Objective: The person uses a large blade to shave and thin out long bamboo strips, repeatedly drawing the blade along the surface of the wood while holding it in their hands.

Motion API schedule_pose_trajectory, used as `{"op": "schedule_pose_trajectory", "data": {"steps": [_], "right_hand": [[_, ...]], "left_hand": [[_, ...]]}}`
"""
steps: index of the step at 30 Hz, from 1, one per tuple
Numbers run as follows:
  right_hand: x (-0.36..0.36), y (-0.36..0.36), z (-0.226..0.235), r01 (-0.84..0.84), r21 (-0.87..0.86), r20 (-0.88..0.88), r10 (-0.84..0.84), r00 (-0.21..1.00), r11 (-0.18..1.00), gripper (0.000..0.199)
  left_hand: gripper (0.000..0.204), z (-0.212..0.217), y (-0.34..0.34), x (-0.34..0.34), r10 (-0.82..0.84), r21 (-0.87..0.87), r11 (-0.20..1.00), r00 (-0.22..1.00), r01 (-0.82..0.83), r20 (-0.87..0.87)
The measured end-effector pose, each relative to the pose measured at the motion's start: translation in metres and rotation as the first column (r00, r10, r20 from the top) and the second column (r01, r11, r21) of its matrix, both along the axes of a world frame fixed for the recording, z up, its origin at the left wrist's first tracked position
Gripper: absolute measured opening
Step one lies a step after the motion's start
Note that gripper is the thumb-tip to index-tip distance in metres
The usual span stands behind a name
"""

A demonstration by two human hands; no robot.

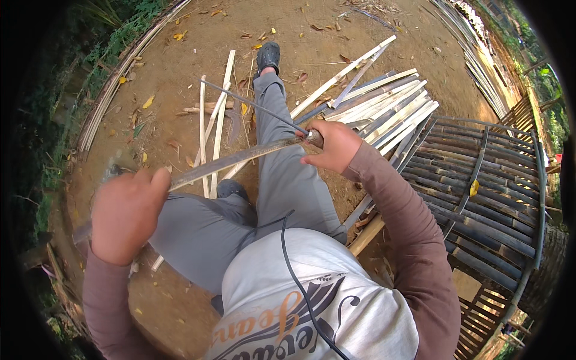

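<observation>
My left hand [129, 210] is closed around a long bamboo strip [234, 157], which slants up to the right across my lap. The strip's far end meets my right hand [337, 144], near the base of a blade. That hand is closed on the handle of a knife [255, 107], whose long, thin, dark blade points up and to the left, seen nearly edge-on. Whether the edge is cutting into the strip cannot be made out. My grey-trousered legs [288, 180] lie beneath both hands, one stretched forward.
Split bamboo pieces [384, 108] lie fanned on the dirt ground ahead right. Several pale strips [218, 120] rest left of my outstretched foot. A bamboo-slat bench [480, 180] stands at right. Long poles [120, 84] line the left edge. A black cable [294, 270] hangs over my shirt.
</observation>
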State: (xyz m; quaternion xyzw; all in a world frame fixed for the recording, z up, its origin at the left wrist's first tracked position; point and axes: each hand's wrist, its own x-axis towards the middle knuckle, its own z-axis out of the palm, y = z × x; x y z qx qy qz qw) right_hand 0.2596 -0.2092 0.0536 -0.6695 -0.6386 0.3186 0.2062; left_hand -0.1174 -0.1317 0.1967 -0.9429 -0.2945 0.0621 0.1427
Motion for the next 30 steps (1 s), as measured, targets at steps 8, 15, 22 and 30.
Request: {"op": "schedule_pose_trajectory", "data": {"steps": [8, 15, 22, 30], "right_hand": [[0.000, 0.060, 0.020, 0.072, 0.264, 0.159, -0.117, 0.980, 0.962, 0.034], [-0.005, 0.102, 0.027, 0.360, 0.355, -0.243, -0.287, 0.927, 0.863, 0.027], [-0.010, 0.129, 0.072, 0.391, 0.291, -0.714, -0.074, 0.696, 0.873, 0.028], [-0.056, 0.153, 0.123, 0.452, 0.179, -0.976, 0.099, 0.194, 0.874, 0.033]], "left_hand": [[0.023, 0.072, 0.054, 0.030, -0.109, 0.163, 0.980, 0.994, 0.112, -0.027], [0.035, 0.121, 0.023, 0.066, -0.393, 0.563, 0.801, 0.889, 0.205, 0.236], [0.021, 0.039, 0.025, 0.063, -0.094, 0.062, 0.996, 0.790, 0.071, 0.606], [0.047, -0.086, 0.081, 0.113, 0.566, -0.690, 0.585, 0.395, 0.427, 0.724]]}}
